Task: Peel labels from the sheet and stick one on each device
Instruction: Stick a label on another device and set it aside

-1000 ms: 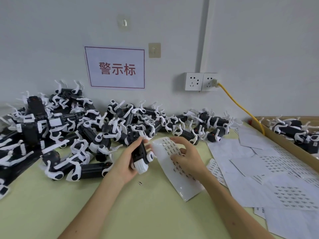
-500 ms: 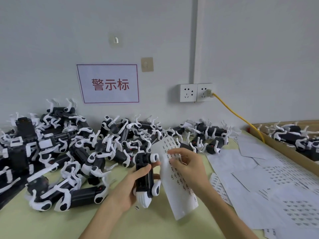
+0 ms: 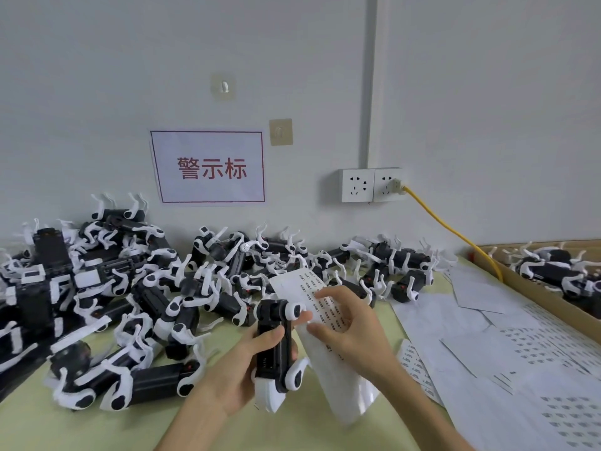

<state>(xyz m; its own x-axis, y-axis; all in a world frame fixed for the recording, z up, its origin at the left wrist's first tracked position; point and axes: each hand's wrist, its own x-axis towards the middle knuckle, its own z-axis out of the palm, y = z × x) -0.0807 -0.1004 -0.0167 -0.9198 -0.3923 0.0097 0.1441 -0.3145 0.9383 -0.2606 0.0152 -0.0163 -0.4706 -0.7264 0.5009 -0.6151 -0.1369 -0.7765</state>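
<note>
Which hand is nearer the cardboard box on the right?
Right. The right hand, holding the label sheet, sits left of the cardboard box; the left hand, gripping a device, lies farther left.

A black box-shaped plastic device with white legs (image 3: 274, 349) stood upright at lower centre, touching a curved white paper label sheet (image 3: 297, 284) on its right, while a pile of like devices (image 3: 130, 288) sprawled across the middle left.

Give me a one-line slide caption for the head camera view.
Left hand grips a black-and-white device while the right hand pinches a label sheet.
</note>
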